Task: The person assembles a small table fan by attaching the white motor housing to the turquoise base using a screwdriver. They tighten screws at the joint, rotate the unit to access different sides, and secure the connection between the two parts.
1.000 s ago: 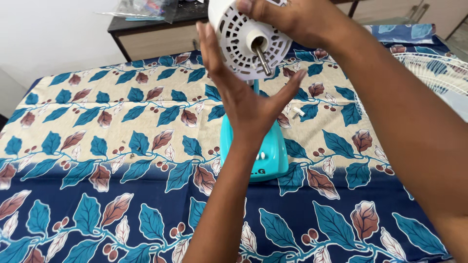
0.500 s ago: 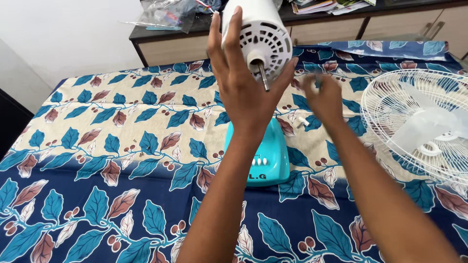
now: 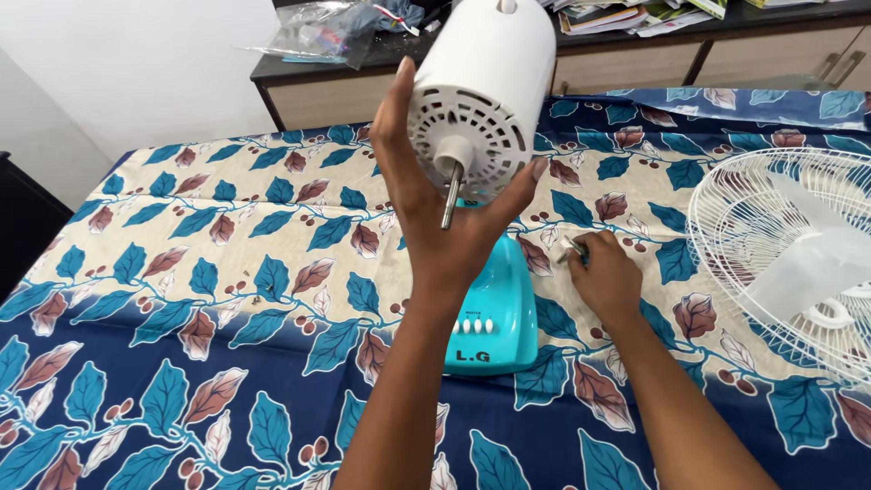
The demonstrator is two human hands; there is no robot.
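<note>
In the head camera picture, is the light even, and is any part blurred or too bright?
Head view: soft even light, faint shadows; the white plastic fan motor housing in the left hand is sharp; the white wire fan grille looks washed out and cropped; the right hand is slightly soft.

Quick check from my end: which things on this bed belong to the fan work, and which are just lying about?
In use:
- white motor housing with its metal shaft, gripped by the left hand
- teal fan base
- small white part under the right hand
- white fan guard with its blade

Lying about:
- clear plastic bags
- papers on the cabinet
</note>
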